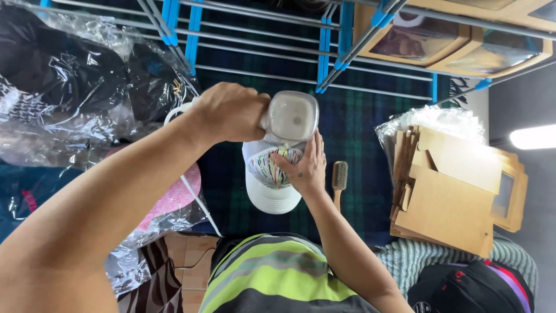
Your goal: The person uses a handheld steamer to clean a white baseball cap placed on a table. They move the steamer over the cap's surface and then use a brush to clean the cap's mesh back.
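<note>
A white cap [267, 197] with a multicoloured striped front panel lies on the dark plaid cloth [353, 122], brim toward me. My right hand [304, 165] rests flat on its front panel and holds it down. My left hand [229, 110] grips a white handheld appliance [291, 116], seemingly a garment steamer, with its square face just above the cap's crown. A white cord or loop shows behind the left wrist.
A wooden brush [339, 181] lies right of the cap. Flat cardboard boxes [449, 191] are stacked at right. Plastic-wrapped dark caps [69, 81] pile up at left. A metal rack with blue joints [324, 46] spans the top. A pink item [174, 197] lies at left.
</note>
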